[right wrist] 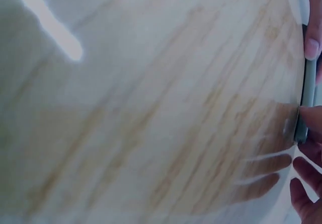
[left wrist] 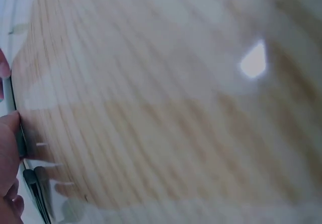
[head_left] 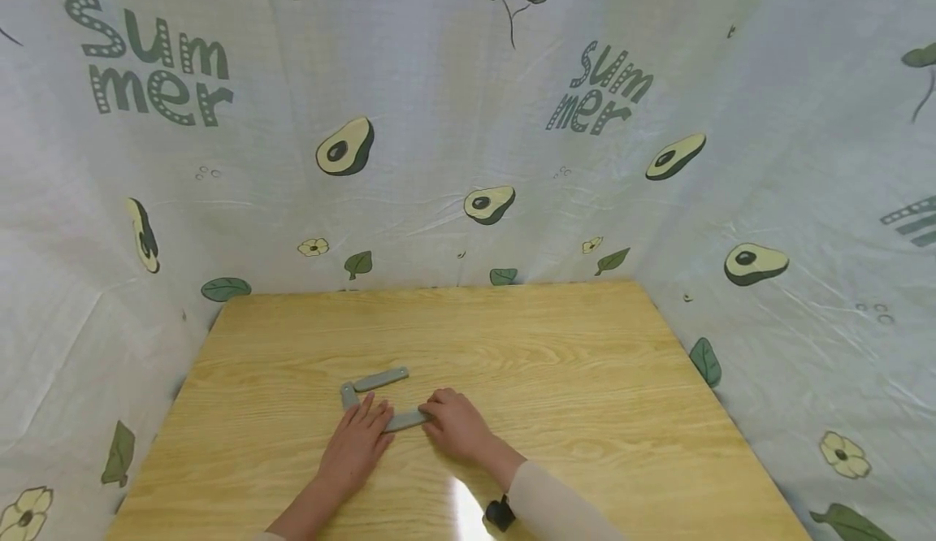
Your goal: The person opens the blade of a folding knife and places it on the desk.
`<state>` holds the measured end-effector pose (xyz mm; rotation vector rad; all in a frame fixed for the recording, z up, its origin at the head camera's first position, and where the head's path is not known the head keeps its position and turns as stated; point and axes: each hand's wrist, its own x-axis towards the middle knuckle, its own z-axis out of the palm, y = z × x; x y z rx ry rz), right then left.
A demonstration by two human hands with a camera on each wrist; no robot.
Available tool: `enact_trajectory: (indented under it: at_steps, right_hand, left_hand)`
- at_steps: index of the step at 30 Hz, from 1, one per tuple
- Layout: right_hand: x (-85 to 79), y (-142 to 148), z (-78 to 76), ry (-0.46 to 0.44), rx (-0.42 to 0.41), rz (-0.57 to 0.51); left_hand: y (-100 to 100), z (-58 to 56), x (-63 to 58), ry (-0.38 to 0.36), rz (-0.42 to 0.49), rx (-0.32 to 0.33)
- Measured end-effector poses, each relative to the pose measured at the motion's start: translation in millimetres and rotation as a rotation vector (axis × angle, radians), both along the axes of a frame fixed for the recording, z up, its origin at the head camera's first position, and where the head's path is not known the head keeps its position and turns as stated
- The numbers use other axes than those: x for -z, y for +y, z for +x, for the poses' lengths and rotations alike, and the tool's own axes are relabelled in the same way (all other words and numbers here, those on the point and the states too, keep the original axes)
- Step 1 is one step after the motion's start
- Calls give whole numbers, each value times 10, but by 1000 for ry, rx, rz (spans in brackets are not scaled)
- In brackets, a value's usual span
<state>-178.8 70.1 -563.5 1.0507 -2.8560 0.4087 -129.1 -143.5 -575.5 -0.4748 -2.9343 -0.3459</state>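
Grey flat bars with rounded ends lie on the wooden table in a bent, open-sided shape. In the head view there is a far bar (head_left: 381, 378), a short left one (head_left: 348, 396) and a near one (head_left: 405, 421); I cannot tell how they join. My left hand (head_left: 356, 446) lies over the corner between the left and near bars and holds the near bar's left end, its thumb along the front edge. My right hand (head_left: 458, 426) pinches the near bar's right end. In the right wrist view, thumb and fingers grip the bar (right wrist: 310, 80) at the frame's edge.
The wooden table (head_left: 585, 362) spreads around the hands. Behind it and at both sides hangs a pale cloth (head_left: 424, 78) printed with avocados and leaves. A small black device (head_left: 500, 514) sits at the right wrist. Bright light reflects off the near tabletop.
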Motion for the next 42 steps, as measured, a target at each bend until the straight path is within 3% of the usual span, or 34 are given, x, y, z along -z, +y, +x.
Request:
enact_trajectory:
  at_steps: [6,12,19,25,31,37,42]
  right_hand:
    - [23,61,-27,18,-64,-35]
    - [-14,114,-68,-56,-110,-48]
    - [-28,170,-89,-112,-119,-73]
    - [-58,228,-108,-226,-84,-179]
    - [-74,215,-150,-428,-10,-373]
    - [-90,187,-145,-487,79,-480]
    - [-75,178,-142,-523,149,-553]
  left_hand:
    - [-20,-39,-24,38,78,5]
    - [-15,-52,-44,42,139,-32]
    - [32,-41,-40,116,149,-6]
    - [60,-34,-59,189,183,19]
    - [90,-51,-114,160,238,9]
    - [98,-61,-137,125,309,17]
    - [106,-78,-140,187,326,44]
